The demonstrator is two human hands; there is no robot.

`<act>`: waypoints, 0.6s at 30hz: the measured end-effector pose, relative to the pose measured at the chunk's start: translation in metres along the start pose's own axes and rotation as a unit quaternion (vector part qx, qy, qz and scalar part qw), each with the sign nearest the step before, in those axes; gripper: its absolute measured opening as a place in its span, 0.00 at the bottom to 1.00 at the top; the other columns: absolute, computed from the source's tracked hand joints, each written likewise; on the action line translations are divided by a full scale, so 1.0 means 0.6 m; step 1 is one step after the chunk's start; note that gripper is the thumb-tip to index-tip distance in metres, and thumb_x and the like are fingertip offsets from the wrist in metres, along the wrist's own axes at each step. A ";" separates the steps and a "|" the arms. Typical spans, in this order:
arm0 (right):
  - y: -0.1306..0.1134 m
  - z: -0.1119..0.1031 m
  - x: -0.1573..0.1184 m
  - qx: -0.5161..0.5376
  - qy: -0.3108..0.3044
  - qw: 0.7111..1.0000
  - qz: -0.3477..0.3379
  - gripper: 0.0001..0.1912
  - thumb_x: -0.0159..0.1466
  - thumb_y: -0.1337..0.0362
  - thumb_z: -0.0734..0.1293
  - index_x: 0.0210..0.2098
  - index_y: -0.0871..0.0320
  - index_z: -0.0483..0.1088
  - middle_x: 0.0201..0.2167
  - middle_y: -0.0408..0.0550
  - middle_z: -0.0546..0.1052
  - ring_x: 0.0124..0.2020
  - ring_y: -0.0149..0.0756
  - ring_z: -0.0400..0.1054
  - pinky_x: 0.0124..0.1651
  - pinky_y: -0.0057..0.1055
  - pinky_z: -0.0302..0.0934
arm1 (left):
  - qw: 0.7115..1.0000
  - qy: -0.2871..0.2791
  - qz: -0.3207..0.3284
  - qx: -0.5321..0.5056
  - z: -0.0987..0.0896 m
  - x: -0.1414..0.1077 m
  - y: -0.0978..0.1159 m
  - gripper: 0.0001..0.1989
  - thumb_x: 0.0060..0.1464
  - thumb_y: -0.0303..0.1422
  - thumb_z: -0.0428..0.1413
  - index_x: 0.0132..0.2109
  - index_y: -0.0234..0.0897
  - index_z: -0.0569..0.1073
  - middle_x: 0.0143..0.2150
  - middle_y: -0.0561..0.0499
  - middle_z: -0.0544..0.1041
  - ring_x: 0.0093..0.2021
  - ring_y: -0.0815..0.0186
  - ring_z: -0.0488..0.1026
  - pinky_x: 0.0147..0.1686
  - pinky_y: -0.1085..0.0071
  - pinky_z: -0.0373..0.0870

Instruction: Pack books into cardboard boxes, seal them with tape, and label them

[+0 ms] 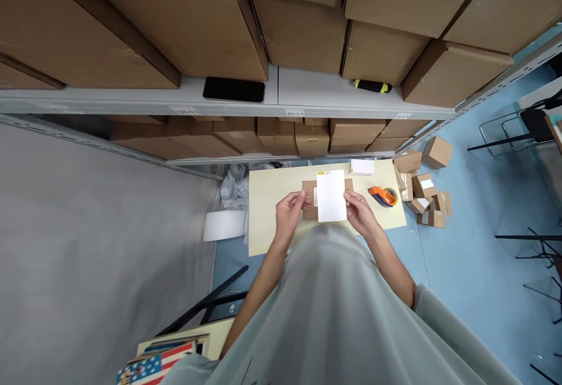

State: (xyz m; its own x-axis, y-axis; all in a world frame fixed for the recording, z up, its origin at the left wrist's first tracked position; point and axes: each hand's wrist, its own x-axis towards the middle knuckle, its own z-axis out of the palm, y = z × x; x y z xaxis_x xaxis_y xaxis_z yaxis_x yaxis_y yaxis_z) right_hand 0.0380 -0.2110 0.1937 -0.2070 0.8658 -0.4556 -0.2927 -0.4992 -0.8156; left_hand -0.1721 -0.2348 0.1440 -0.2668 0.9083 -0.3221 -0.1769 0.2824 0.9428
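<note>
A white sheet [331,196] with a small yellow mark at its top left is held upright by its right edge in my right hand [359,210], thumb and fingers pinched on it. To the left of the sheet is my left hand [290,209], its fingers pinched together near the sheet's left side; whether anything thin is between them is too small to tell. Behind the sheet, a brown cardboard box [309,212] lies on the pale yellow table [267,215], partly hidden. An orange tape dispenser [383,196] and a stack of white labels [362,167] lie on the table's right part.
Cardboard boxes [298,31] fill the shelf [302,104] ahead, which also holds a black phone [234,89] and a yellow-black cutter [371,86]. Small boxes [425,185] are piled right of the table. A white roll [225,225] is at its left.
</note>
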 end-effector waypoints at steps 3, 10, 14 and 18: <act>0.005 0.004 0.002 0.098 -0.057 0.991 0.064 0.29 0.57 0.45 0.80 0.27 0.51 0.58 0.21 0.30 0.51 0.20 0.24 0.38 0.20 0.25 0.44 | 0.992 -0.123 0.020 -0.007 0.023 -0.009 0.025 0.29 0.61 0.61 0.66 0.47 0.39 0.86 0.48 0.39 0.88 0.50 0.53 0.86 0.54 0.56 0.82; 0.061 0.023 0.006 0.231 -0.049 0.960 0.148 0.19 0.73 0.58 0.69 0.28 0.52 0.59 0.21 0.31 0.45 0.21 0.29 0.30 0.19 0.24 0.35 | 0.988 -0.141 0.067 0.003 0.087 -0.032 0.042 0.24 0.58 0.53 0.71 0.51 0.41 0.84 0.51 0.42 0.88 0.53 0.53 0.85 0.61 0.54 0.81; 0.076 0.021 0.004 0.238 -0.031 0.956 0.170 0.17 0.72 0.53 0.70 0.31 0.52 0.65 0.20 0.31 0.47 0.21 0.29 0.30 0.20 0.25 0.35 | 0.991 -0.108 0.076 0.031 0.098 -0.043 0.039 0.20 0.53 0.46 0.75 0.49 0.42 0.85 0.48 0.45 0.87 0.48 0.55 0.85 0.57 0.55 0.83; 0.072 0.004 0.008 0.160 -0.035 0.975 0.151 0.19 0.66 0.46 0.74 0.32 0.51 0.67 0.19 0.31 0.51 0.20 0.29 0.35 0.21 0.27 0.38 | 0.989 -0.125 0.073 0.016 0.090 -0.046 0.039 0.20 0.55 0.46 0.74 0.51 0.42 0.85 0.52 0.44 0.87 0.51 0.55 0.85 0.58 0.57 0.82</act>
State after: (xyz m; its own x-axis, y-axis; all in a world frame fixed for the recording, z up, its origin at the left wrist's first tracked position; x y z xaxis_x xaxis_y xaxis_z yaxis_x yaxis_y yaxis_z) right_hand 0.0220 -0.2286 0.1574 -0.3894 0.6785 -0.6229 -0.4817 -0.7264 -0.4901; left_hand -0.1179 -0.2366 0.1795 -0.0440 0.9870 -0.1547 -0.1224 0.1484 0.9813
